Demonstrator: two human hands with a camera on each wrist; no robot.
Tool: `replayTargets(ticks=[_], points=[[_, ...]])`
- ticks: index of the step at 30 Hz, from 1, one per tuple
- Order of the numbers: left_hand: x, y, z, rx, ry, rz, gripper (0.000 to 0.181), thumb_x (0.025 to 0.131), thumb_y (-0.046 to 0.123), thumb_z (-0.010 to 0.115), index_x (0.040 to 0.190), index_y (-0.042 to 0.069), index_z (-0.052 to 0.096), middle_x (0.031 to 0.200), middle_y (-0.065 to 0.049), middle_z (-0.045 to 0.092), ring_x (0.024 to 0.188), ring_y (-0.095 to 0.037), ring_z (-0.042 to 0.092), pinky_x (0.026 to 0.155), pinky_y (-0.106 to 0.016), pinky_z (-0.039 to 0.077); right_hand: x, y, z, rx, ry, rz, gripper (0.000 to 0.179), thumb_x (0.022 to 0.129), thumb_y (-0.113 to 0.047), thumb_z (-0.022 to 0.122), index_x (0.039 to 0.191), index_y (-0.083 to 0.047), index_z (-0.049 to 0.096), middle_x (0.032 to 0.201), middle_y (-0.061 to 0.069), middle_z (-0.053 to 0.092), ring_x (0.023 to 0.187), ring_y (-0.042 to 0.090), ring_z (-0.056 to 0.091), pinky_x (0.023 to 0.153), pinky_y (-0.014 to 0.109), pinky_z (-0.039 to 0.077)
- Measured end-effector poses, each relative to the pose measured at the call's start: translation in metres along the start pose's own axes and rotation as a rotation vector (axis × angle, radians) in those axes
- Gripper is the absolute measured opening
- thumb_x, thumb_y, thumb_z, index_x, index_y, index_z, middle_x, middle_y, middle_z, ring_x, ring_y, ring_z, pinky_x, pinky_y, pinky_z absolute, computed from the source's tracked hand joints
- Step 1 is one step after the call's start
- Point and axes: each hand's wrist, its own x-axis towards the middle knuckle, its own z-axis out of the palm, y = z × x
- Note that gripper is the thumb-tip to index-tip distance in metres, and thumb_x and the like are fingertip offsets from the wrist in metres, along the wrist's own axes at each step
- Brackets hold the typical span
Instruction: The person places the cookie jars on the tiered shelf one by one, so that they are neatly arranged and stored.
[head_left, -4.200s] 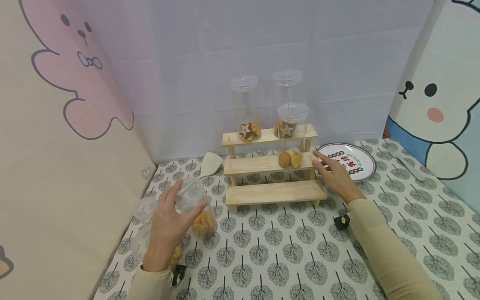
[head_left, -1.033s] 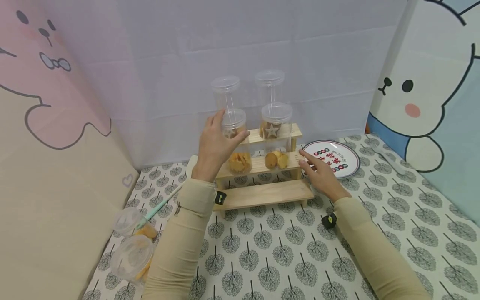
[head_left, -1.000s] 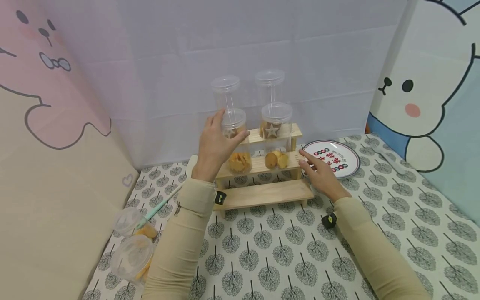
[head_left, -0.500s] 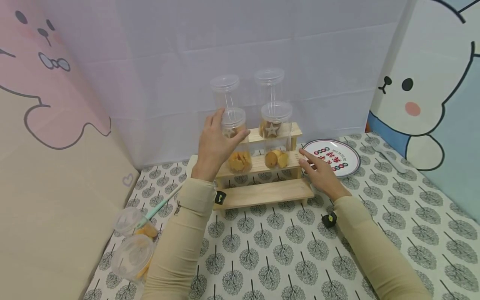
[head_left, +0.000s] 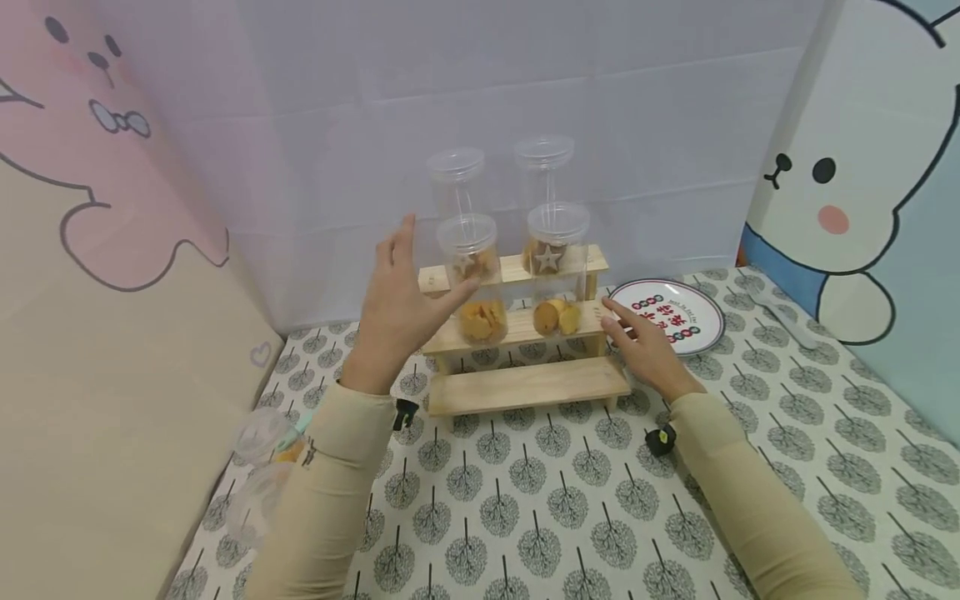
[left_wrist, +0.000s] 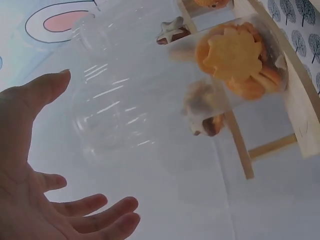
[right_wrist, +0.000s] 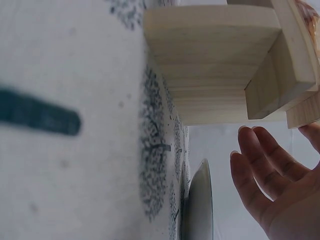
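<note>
My left hand (head_left: 405, 312) is held with its fingers spread and thumb out, just left of a clear lidded jar (head_left: 482, 321) of orange-yellow cookies. That jar stands upright on the middle tier of a wooden three-step rack (head_left: 525, 387). In the left wrist view a gap shows between the hand (left_wrist: 45, 170) and the jar's lid (left_wrist: 110, 125). Beside it on the same tier is a second jar (head_left: 557, 318) with round cookies. My right hand (head_left: 648, 350) rests its fingertips at the right end of the middle tier, the other fingers (right_wrist: 252, 190) loosely extended beneath.
Two taller jars (head_left: 459, 196) (head_left: 546, 175) with star-topped cookies stand on the rack's top tier. A patterned plate (head_left: 708, 321) lies right of the rack, and a white utensil (head_left: 787, 325) farther right. More clear jars (head_left: 258, 500) and a green handle (head_left: 296, 429) are beyond my left sleeve.
The jar of orange-yellow cookies has gone from the table at left to the middle tier. My left hand has since let go and drawn back left. The right hand stays at the rack.
</note>
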Motion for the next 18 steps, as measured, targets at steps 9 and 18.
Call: replayTargets(ticks=[9, 18], points=[[-0.053, -0.024, -0.046, 0.116, -0.017, 0.047, 0.110, 0.081, 0.062, 0.073, 0.162, 0.028, 0.007, 0.155, -0.019, 0.032, 0.131, -0.046, 0.045, 0.098, -0.065, 0.045, -0.002, 0.004, 0.001, 0.012, -0.003, 0.016, 0.059, 0.104, -0.057, 0.034, 0.158, -0.032, 0.030, 0.129, 0.023, 0.059, 0.106, 0.037, 0.059, 0.093, 0.059, 0.046], [-0.110, -0.065, -0.075, 0.164, 0.033, 0.327, 0.109, 0.072, 0.039, 0.087, 0.159, 0.017, 0.025, 0.151, -0.018, 0.041, 0.134, -0.040, 0.044, 0.105, -0.061, 0.041, 0.001, 0.002, 0.001, 0.011, 0.009, -0.006, 0.059, 0.104, -0.057, 0.033, 0.157, -0.031, 0.031, 0.124, 0.022, 0.061, 0.103, 0.036, 0.060, 0.091, 0.058, 0.047]])
